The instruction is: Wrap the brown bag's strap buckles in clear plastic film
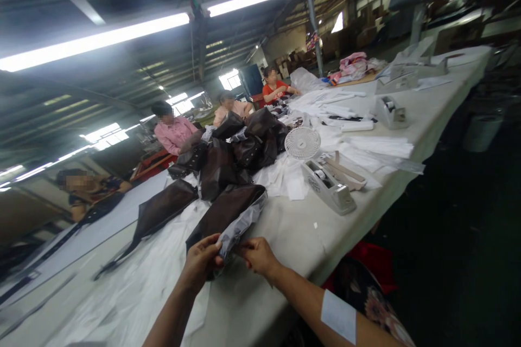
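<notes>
Brown fabric, folded into a flat bag (228, 209), lies on the table (293, 233) close to its near edge, and its near end is covered by a clear plastic sleeve (240, 227). The left hand (201, 261) and the right hand (257, 255) meet at this near end. The fingers of the left hand (212, 246) are pressed together on the plastic and pinch its corner from the left side. The fingers of the right hand (245, 249) are also closed and pinch the same plastic edge from the right side, so the bag end sits between the two hands and touches both. The rest of the bag reaches away from the hands toward the middle of the table.

Behind it, more dark brown bags (236, 149) are heaped in a pile, and one lies flat (163, 209) to the left. A tape dispenser (329, 184) stands near the right edge of the table, with a small white fan (302, 142) just behind it. White sheets (366, 146) cover the far part of the table. Other people (173, 130) sit along the far left edge.
</notes>
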`<action>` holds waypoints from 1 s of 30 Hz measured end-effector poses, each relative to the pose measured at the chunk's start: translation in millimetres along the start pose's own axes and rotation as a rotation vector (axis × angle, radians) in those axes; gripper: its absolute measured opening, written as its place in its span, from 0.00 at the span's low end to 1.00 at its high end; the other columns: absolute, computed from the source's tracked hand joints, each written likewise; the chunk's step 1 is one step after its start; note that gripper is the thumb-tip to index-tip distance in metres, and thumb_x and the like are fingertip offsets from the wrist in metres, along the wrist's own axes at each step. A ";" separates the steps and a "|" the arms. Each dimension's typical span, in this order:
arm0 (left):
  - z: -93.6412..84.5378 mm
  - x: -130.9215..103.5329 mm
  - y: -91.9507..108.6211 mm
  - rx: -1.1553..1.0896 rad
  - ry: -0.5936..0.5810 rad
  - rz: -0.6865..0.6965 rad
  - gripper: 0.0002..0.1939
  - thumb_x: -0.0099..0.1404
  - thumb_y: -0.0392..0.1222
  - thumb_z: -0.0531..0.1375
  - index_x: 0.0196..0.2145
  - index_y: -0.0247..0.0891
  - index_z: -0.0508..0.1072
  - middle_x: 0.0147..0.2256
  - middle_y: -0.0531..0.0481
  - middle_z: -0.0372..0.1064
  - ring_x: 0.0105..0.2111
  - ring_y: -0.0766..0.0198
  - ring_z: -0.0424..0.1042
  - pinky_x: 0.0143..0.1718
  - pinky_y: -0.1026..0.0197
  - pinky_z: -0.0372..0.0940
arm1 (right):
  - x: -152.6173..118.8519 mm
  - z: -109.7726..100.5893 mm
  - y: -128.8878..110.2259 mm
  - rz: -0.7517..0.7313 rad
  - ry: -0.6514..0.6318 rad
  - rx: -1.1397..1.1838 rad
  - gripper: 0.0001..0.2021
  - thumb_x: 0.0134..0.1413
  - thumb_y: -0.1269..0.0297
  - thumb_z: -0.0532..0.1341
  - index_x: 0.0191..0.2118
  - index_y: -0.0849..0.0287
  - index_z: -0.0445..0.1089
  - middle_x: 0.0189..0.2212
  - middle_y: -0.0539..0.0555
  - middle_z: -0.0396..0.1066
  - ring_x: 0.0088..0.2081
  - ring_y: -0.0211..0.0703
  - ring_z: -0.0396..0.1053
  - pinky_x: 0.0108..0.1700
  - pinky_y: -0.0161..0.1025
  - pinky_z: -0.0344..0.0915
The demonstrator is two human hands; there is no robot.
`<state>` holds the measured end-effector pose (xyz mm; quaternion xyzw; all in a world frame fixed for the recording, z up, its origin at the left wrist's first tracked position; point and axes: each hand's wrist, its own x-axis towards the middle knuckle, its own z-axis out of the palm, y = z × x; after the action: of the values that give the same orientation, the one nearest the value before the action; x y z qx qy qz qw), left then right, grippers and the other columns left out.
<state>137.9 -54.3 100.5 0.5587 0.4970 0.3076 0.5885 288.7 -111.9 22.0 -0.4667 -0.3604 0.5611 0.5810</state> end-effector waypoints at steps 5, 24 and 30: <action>9.6 -5.7 -3.4 -0.007 0.016 0.021 0.27 0.46 0.47 0.68 0.42 0.32 0.66 0.15 0.54 0.68 0.13 0.69 0.64 0.16 0.68 0.59 | 9.7 11.2 -3.9 -0.009 -0.006 0.060 0.07 0.46 0.67 0.57 0.28 0.62 0.72 0.09 0.42 0.56 0.10 0.29 0.49 0.13 0.29 0.45; 34.8 -17.8 -55.8 0.140 0.049 0.041 0.14 0.49 0.44 0.63 0.31 0.31 0.70 0.16 0.52 0.69 0.14 0.65 0.68 0.14 0.67 0.63 | -18.9 -4.2 40.8 0.198 -0.024 0.151 0.24 0.30 0.51 0.68 0.32 0.65 0.71 0.16 0.49 0.66 0.16 0.35 0.60 0.19 0.33 0.57; 39.6 -20.7 -55.9 0.279 0.088 0.048 0.14 0.52 0.41 0.59 0.36 0.32 0.70 0.24 0.49 0.71 0.17 0.61 0.72 0.09 0.68 0.57 | -18.5 -2.5 41.3 0.218 -0.003 0.108 0.21 0.31 0.51 0.67 0.30 0.64 0.70 0.12 0.48 0.64 0.14 0.34 0.59 0.18 0.34 0.56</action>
<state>157.3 -97.7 47.0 0.6329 0.5466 0.2735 0.4752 276.0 -133.2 -15.8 -0.4703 -0.2776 0.6401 0.5404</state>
